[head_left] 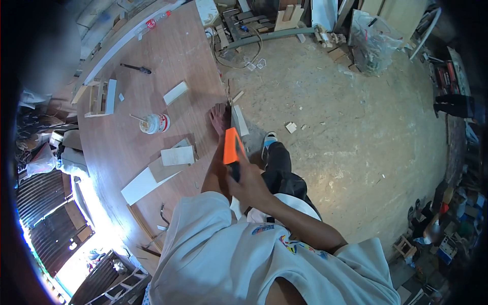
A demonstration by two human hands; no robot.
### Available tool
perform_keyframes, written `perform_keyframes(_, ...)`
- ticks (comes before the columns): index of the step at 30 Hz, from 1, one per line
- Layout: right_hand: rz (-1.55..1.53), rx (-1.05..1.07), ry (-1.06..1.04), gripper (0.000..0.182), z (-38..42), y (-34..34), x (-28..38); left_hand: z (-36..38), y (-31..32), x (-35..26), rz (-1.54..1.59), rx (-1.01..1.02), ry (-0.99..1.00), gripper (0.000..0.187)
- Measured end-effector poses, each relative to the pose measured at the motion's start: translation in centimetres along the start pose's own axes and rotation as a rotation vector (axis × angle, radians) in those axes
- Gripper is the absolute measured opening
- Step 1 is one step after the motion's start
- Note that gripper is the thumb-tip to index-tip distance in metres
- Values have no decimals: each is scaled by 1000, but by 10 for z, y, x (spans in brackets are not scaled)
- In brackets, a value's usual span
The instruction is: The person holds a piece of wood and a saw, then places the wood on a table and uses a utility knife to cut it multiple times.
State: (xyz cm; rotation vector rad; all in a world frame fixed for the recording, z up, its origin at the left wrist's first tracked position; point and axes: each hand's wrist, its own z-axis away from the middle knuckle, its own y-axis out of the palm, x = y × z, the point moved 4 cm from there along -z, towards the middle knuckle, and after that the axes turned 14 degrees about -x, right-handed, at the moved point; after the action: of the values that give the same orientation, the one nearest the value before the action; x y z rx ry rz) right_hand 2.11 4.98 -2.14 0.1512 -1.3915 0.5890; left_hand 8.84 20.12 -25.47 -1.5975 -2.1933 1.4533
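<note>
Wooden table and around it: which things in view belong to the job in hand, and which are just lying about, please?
Seems part of the job:
- orange tool, in the right hand
- white board at the table edge, beside the left hand
- table

Probably just lying about:
- bottle
- tub with stick
- floor scraps
- plastic bag

The desk (173, 56) lies to the left, the floor (345, 132) to the right, with a board (239, 121) at the desk's right edge. On the desk, a tub (155, 123) with a stick (137, 118) in it sits behind a small block (178, 155) and a long piece (140, 186). Another block (176, 93) lies behind the tub, a frame (101, 99) left of it, a bottle (158, 20) at the far edge. A bag (375, 43) stands far back on the floor
</note>
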Motion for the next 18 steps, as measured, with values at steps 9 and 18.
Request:
perform_keyframes(9,-123,14,123,47,33,-69,59,-15,-22,-10,59,0,-15,7)
perform_keyframes(18,-33,-6,48,22,-29,-17,-19,-5,-16,-1,73,48,-16,7)
